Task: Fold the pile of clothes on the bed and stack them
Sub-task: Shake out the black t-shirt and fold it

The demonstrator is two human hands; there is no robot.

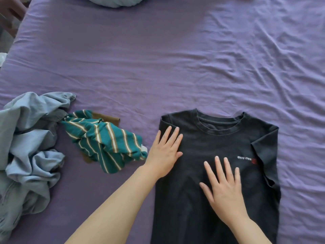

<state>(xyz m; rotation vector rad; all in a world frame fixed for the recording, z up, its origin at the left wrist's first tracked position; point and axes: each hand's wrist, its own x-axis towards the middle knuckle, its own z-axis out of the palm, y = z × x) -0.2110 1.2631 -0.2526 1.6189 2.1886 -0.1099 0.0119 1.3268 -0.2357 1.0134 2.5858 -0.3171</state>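
On the black T-shirt (216, 173), both hands lie flat with the fingers straight and spread, gripping nothing. The left hand (164, 152) rests along the shirt's left edge just below the shoulder, its fingers (174, 136) pointing up toward the collar and its thumb reaching inward across the cloth. The right hand (226, 189) presses on the chest area, its fingers (219, 166) fanned out beside the small white lettering (245, 157) with a red mark at its end. Both forearms are bare and come in from the bottom of the view.

That T-shirt lies face up on the purple bed sheet (158, 59), collar away from the person, with the sleeve on the right side folded inward over the body and the sleeve on the left side tucked in as well. Just beside the left hand sits a crumpled green garment with white and brown stripes (103, 140), touching or nearly touching the wrist. Further left, a heap of light blue clothes (29, 138) lies unfolded at the bed's edge, touching the striped piece. At the top of the view, well apart from everything else, a pale blue rounded bundle (117, 1) is partly cut off. The sheet is wrinkled, most of all on the right.
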